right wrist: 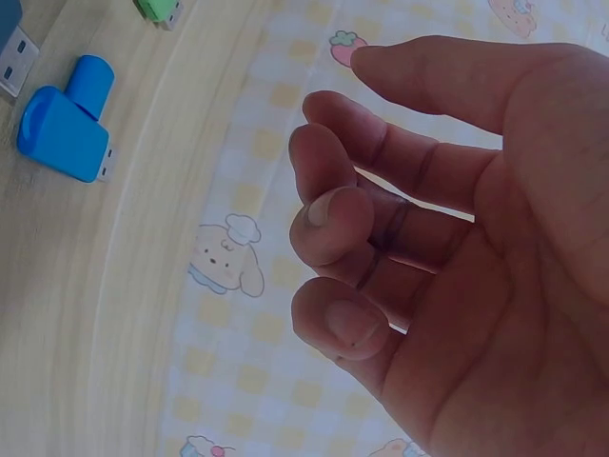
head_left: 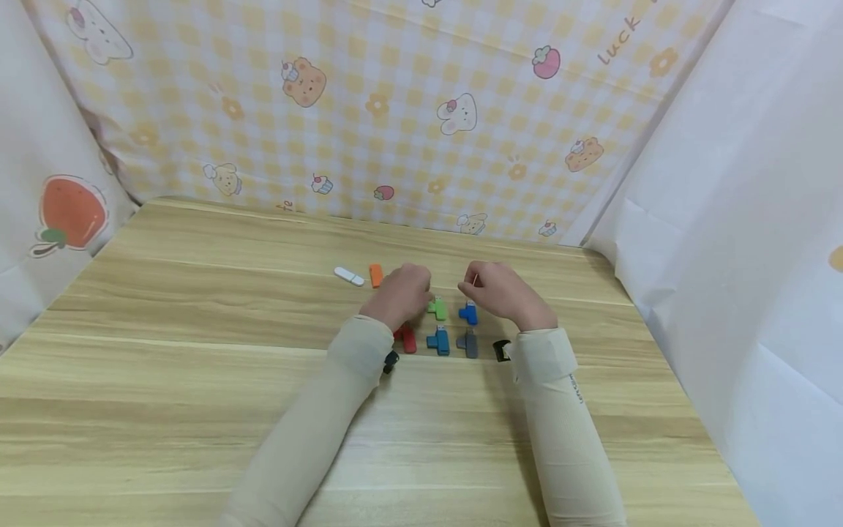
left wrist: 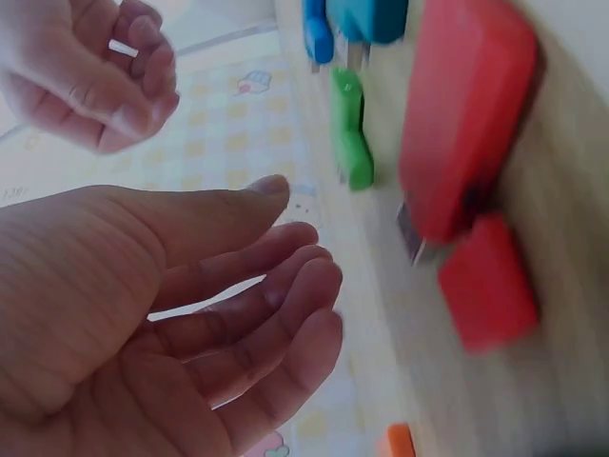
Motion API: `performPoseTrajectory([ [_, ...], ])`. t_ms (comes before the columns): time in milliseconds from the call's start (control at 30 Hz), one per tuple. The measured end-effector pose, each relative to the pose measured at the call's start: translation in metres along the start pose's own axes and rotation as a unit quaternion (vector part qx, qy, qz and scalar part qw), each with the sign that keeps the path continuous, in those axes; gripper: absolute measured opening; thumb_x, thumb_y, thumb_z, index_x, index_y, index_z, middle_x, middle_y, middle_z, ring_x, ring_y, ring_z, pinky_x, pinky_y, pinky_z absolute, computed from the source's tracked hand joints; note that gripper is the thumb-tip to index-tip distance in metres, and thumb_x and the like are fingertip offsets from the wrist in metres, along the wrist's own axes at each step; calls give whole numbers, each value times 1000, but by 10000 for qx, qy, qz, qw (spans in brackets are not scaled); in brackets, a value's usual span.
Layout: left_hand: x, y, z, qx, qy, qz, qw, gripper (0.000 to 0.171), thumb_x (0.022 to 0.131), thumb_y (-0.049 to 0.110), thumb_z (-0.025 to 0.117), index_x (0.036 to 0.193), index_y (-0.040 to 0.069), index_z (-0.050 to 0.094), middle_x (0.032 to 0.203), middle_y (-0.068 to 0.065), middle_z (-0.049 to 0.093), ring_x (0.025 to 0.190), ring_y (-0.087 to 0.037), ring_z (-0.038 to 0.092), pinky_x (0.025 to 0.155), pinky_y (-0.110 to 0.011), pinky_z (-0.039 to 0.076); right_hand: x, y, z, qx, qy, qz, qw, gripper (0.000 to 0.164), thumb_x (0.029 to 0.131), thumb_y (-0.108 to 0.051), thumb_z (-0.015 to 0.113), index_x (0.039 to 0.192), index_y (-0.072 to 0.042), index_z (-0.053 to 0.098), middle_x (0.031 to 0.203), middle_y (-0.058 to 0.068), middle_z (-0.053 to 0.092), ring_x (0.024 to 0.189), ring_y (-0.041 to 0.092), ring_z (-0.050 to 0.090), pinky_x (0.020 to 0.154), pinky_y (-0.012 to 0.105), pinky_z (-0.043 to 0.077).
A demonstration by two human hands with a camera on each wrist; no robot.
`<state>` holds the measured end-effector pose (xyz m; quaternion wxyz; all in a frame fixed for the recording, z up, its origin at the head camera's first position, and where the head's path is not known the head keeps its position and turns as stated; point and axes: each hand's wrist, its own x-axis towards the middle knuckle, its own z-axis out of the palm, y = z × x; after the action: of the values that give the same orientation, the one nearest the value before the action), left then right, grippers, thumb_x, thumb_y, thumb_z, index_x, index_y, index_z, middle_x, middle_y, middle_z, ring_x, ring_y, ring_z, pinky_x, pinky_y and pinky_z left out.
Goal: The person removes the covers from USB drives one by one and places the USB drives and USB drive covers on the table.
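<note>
My left hand (head_left: 403, 293) hovers above the USB sticks, its fingers loosely bent with nothing between them. Beside it, in the left wrist view, lies a red USB stick (left wrist: 471, 114) with its cap swung out sideways. A green USB stick (head_left: 440, 308) sits just right of that hand. Further right, my right hand (head_left: 503, 293) is held over the table, fingers relaxed and bent, the palm bare in the right wrist view. Closest to it is a bright blue USB stick (right wrist: 71, 133) with its metal plug showing. Nearer the front are a teal USB stick (head_left: 442, 341) and a grey one.
A white USB stick (head_left: 348, 276) and an orange one (head_left: 376, 276) lie at the back left. Small black items, one a black piece (head_left: 391, 361), sit beside the forearms. The wooden table (head_left: 165, 351) ends at a checked curtain (head_left: 395, 110) behind.
</note>
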<state>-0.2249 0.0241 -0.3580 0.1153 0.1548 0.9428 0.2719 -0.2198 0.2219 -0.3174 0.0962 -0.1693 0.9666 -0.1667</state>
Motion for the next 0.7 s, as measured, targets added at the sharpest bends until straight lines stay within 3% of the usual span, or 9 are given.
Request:
performPoseTrajectory([
  [200,-4,-16,-12,231,340,44,9991,19,110,18,65,115,3,75,107,-10,75,90,-23,67,86,-37,62,1,0,-1,-3,-3,-20,10000,22,111,-23,60,109,-4,72,93,9,74,73,18,60,68,32,52],
  [500,-7,-40,-28,-144,653,-186,9976,23,109,0,54,121,-3,74,122,-18,75,102,-29,69,96,-44,62,1,1,-1,-5,-10,-49,10000,23,110,-22,60,109,-3,72,92,9,74,71,18,58,68,32,51],
  [600,-9,-44,-30,-315,709,-333,9964,20,105,-8,51,106,-6,71,99,-18,71,86,-26,65,81,-38,60,0,1,-1,14,-10,-36,10000,23,110,-22,60,109,-3,72,93,9,74,72,18,58,68,32,51],
  [700,-9,-46,-30,-460,774,-456,9949,22,103,-9,51,84,-2,60,74,-10,50,67,-21,50,61,-31,47,0,1,-1,28,-13,-24,10000,23,110,-23,60,110,-3,72,93,9,74,73,18,58,68,32,51],
])
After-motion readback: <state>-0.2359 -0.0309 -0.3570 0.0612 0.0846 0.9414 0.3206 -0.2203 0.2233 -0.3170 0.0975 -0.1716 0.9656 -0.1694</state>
